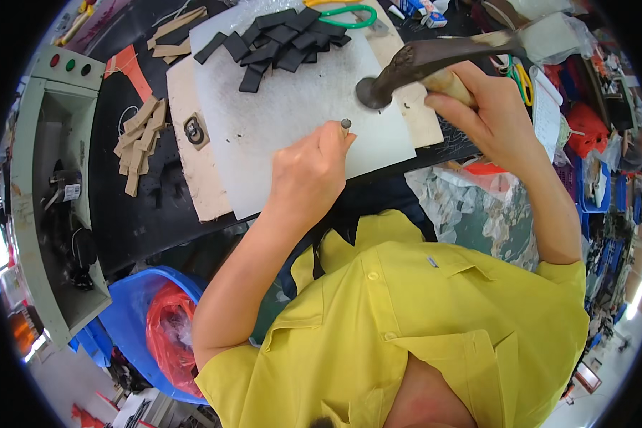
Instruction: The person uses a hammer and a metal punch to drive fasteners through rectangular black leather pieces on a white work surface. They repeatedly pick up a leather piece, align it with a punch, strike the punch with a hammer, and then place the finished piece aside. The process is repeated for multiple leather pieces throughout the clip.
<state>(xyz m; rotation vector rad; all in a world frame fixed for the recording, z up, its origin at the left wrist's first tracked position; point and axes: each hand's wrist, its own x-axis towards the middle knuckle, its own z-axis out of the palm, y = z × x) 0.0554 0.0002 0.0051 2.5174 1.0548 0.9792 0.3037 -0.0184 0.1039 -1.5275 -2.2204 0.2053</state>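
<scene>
My left hand (308,171) pinches a small metal punch (345,125) upright on a white cutting board (278,107). Its top end shows between my fingertips. My right hand (485,114) grips the wooden handle of a dark hammer (414,60), whose round head hangs just right of and above the punch, apart from it. A pile of black rectangular pieces (282,39) lies at the board's far end.
Tan strips (139,139) and a metal buckle (194,130) lie left of the board on the dark table. Green-handled scissors (349,14) rest at the far edge. A grey machine (46,185) stands at left, with a blue bin (135,321) holding a red bag below. Clutter fills the right side.
</scene>
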